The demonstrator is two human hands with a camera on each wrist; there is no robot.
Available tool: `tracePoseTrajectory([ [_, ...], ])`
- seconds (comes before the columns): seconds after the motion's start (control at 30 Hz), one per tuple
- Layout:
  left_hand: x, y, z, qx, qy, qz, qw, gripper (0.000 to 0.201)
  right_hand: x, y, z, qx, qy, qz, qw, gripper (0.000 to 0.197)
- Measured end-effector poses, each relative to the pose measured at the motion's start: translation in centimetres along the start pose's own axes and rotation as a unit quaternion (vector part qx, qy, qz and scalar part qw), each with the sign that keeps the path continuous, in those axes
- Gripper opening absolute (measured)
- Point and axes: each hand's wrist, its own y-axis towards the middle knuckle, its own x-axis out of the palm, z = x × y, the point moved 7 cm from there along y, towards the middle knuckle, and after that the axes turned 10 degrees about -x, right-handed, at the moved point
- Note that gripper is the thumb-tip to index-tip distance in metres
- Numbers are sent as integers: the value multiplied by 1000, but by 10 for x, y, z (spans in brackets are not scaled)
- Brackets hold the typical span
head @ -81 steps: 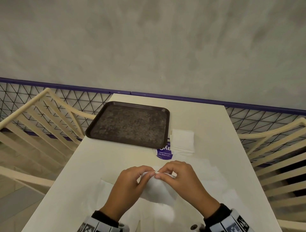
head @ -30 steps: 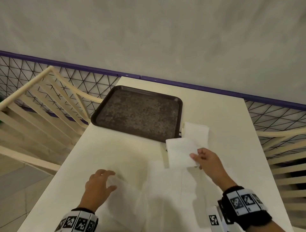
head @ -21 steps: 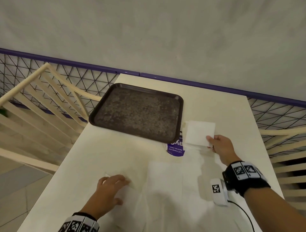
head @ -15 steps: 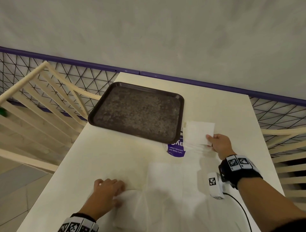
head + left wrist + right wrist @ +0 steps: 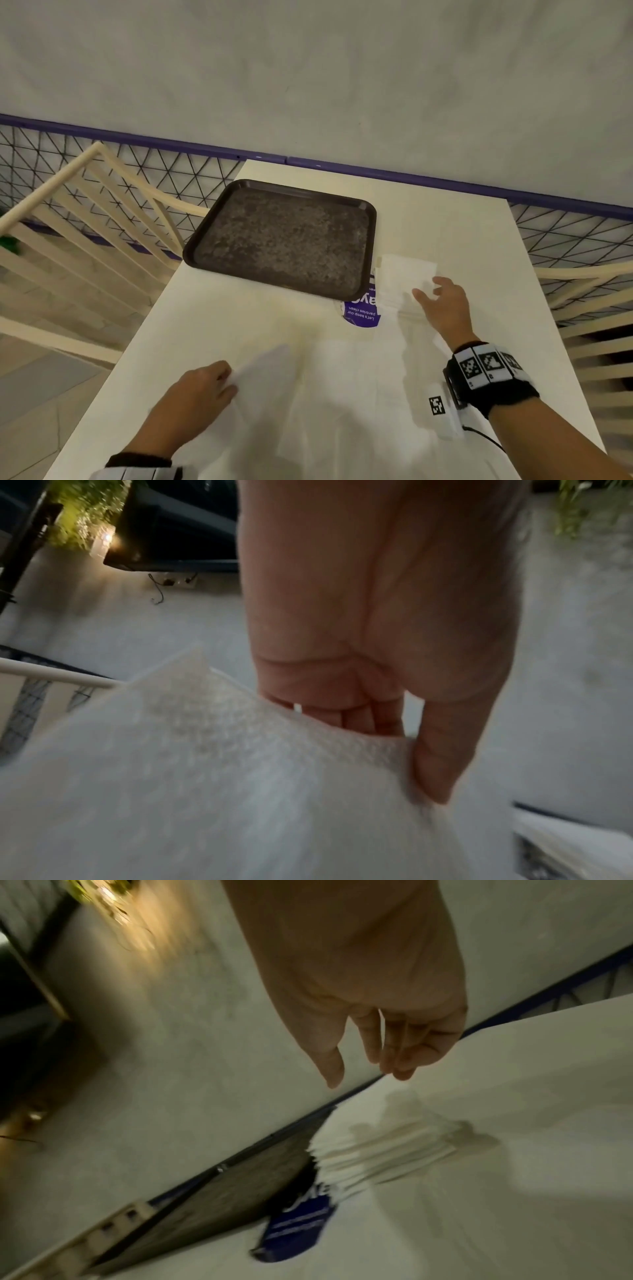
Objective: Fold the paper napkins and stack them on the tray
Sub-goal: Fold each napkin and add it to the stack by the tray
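Your left hand (image 5: 195,394) pinches the corner of an unfolded paper napkin (image 5: 270,380) and lifts it off the cream table (image 5: 239,318); thumb and fingers close on the sheet in the wrist view. Your right hand (image 5: 442,305) hovers with loose, spread fingers just above the pile of folded napkins (image 5: 404,277), holding nothing. That pile sits on the table beside the dark tray (image 5: 284,240), not on it. The thin sheet could tear or drag its neighbour (image 5: 346,394) if you pull fast. The folded pile looks splayed, so a careless touch may scatter it. A purple printed wrapper (image 5: 361,313) lies against the tray's near corner, under the pile's edge. Slatted chairs (image 5: 85,219) flank the table.
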Motion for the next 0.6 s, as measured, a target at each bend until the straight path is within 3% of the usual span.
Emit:
tracePoseTrajectory([
  [0.17, -32, -9, 34, 43, -155, 94, 983, 12, 10, -67, -49, -62, 75, -141, 985, 28],
  [0.27, -36, -16, 57, 68, -224, 89, 968, 6, 19, -105, -69, -84, 99, -254, 958, 26],
  [0.37, -36, -25, 78, 103, -305, 43, 946, 8, 23, -134, -86, -105, 138, -336, 926, 31],
  [0.47, -36, -35, 101, 136, -353, 4, 926, 11, 19, -147, -101, -133, 197, -350, 906, 22],
  [0.6, -35, -47, 130, 184, -355, -17, 916, 19, -3, -147, -112, -154, 295, -279, 901, 20],
])
